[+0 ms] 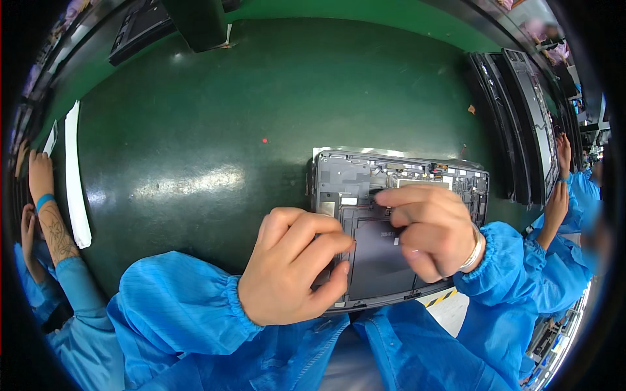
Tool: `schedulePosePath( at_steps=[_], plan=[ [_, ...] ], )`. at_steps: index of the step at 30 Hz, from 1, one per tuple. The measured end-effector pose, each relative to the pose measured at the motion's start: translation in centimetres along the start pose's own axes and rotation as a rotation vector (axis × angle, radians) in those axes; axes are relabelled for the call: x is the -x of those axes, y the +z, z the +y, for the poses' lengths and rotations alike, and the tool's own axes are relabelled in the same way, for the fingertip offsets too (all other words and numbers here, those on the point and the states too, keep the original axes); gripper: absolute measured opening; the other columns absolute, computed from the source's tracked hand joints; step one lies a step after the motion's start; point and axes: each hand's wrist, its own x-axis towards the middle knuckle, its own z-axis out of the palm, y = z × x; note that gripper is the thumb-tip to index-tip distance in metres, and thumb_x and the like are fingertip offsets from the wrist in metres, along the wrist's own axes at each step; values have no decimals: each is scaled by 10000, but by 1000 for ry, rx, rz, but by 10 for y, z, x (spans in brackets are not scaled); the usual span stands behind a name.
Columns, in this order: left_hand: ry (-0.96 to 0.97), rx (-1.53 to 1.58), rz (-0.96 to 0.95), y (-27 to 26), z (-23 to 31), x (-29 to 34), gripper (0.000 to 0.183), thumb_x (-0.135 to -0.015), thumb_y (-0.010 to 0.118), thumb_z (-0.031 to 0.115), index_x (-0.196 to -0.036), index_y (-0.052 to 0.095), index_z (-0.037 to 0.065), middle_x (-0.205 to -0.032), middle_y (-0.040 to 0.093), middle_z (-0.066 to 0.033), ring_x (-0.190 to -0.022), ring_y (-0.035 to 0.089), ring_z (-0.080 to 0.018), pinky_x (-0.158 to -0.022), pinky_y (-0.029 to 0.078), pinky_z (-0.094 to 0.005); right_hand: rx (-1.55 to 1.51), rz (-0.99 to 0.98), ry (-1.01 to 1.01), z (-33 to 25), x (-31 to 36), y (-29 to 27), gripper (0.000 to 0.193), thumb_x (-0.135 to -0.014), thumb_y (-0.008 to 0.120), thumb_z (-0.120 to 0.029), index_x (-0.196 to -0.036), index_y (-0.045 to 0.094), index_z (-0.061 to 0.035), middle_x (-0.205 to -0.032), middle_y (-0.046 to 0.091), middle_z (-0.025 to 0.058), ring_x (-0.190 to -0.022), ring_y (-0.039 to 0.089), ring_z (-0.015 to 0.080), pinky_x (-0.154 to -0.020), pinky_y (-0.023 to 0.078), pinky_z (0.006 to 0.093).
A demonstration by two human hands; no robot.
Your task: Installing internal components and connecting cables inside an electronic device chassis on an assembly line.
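Observation:
An opened flat electronic device, a dark grey tablet-like or laptop-like casing with bare circuit boards, lies at the table's near edge in front of me. A large dark battery-like panel fills its near middle. My left hand rests over the device's near left side, fingers bent, thumb and forefinger apart, and I see nothing between them. Above the inner parts is my right hand, slightly blurred. Its forefinger reaches to a small dark spot near the circuit board, while the other fingers curl loosely apart; no held thing shows.
Several similar dark casings stand in a row at the right. A black stand and another dark device are at the far left. A white strip lies along the left edge. Co-workers' arms show on both sides.

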Motion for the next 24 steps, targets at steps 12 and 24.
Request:
schedulePosePath(
  at_steps=[12,24],
  plan=[
    [-1,-256,1,-7,7,-40,127,-736,757,88,-818,661,106,-711,633,13,-718,518,-198,-687,361,-339,19,-16,30,-5,24,1,332,-650,697,-109,-937,556,-21,-898,587,144,-952,655,328,-760,555,379],
    [-9,-143,-78,-5,7,-40,119,-741,734,57,-820,651,89,-711,613,-5,-725,517,-225,-693,369,-353,57,-15,82,-11,16,11,298,-670,683,-94,-941,578,-29,-929,586,135,-995,630,315,-801,547,375]
  ],
)
